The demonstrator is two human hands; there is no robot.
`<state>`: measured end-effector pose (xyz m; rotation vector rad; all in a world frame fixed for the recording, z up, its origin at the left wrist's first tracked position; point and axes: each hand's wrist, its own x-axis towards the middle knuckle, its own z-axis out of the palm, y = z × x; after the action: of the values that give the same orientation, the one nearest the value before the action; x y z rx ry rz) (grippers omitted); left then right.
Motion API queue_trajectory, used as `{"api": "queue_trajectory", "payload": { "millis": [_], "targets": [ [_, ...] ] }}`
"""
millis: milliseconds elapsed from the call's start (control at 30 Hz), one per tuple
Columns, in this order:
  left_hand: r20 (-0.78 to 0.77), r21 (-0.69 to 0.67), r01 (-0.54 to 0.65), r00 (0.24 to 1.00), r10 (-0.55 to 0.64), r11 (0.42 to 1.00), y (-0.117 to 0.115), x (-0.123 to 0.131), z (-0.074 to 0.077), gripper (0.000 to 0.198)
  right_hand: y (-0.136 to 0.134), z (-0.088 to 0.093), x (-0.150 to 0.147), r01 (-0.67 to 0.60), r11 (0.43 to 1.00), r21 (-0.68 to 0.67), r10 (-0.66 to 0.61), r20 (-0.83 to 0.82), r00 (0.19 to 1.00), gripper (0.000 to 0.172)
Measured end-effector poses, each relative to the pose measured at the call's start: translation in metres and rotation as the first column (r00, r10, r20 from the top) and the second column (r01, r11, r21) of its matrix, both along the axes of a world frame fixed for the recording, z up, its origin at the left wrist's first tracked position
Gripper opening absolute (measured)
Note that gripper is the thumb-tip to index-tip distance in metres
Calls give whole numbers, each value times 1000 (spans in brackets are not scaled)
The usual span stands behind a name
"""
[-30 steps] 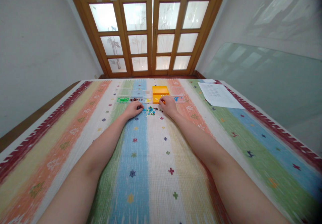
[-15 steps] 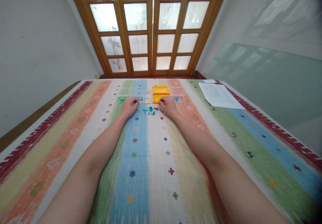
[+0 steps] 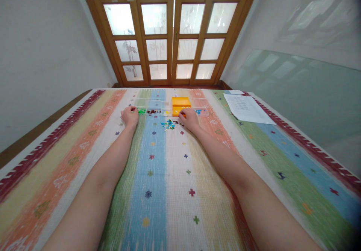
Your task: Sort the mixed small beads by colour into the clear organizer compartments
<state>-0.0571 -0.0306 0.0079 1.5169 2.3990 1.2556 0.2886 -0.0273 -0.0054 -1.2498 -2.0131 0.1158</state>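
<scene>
My left hand [image 3: 130,116] is at the left end of the row of boxes, fingers bent together beside the clear box of green pieces [image 3: 141,111]. What its fingertips hold is too small to make out. To the right is a clear box of dark brown pieces [image 3: 153,111], then one with yellow pieces [image 3: 167,112]. My right hand [image 3: 188,118] is closed at the front of the orange box [image 3: 181,101], its fingertips hiding anything between them. A loose pile of blue, green and white pieces [image 3: 168,124] lies between my hands. Blue pieces [image 3: 199,111] sit in the clear box at right.
The boxes stand with open lids near the far edge of a striped tablecloth [image 3: 180,175]. A printed paper sheet [image 3: 245,108] lies at the back right. Beyond the table are wood-framed glass doors [image 3: 172,36], with a glass panel [image 3: 304,93] at the right.
My left hand has moved left from the brown pieces to beside the green ones, uncovering the brown pieces. My right hand has barely moved.
</scene>
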Motion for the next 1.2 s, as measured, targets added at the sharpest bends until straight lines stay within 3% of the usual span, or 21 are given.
{"api": "queue_trajectory", "payload": {
  "millis": [133, 200, 267, 333, 433, 567, 700, 867, 1200],
  "targets": [
    [-38, 15, 18, 999, -18, 1000, -3, 6, 3, 25, -1, 1, 0, -9, 1000, -3, 9, 0, 1000, 16],
    [-108, 29, 105, 989, -101, 994, -4, 15, 3, 22, 0, 1, 0, -10, 1000, -1, 10, 1, 1000, 16],
    [-181, 26, 267, 949, -258, 963, -5, 26, 3, 20, 1, 0, 0, -7, 1000, -5, 7, 6, 1000, 17],
    [-225, 1, 460, 865, -448, 888, -7, 40, 3, 19, 2, -1, 0, -4, 1000, -7, 4, 10, 1000, 17],
    [-268, -64, 693, 681, -682, 718, -13, 62, 3, 20, 4, -2, 0, -11, 1000, 3, 11, 11, 1000, 17],
    [-285, -170, 822, 486, -826, 543, -25, 84, 4, 25, 3, -1, 0, -9, 1000, -7, 9, 23, 1000, 17],
    [-288, -206, 872, 380, -879, 444, -31, 95, 5, 32, 1, 0, -1, -11, 1000, -5, 11, 25, 1000, 17],
    [-315, -221, 886, 331, -890, 408, -31, 97, 1, 31, 1, 0, -1, -15, 1000, 5, 15, 20, 1000, 16],
    [-367, -216, 843, 397, -841, 492, -28, 93, -2, 31, 2, -2, -1, -34, 999, 18, 34, 11, 999, 13]
  ]
}}
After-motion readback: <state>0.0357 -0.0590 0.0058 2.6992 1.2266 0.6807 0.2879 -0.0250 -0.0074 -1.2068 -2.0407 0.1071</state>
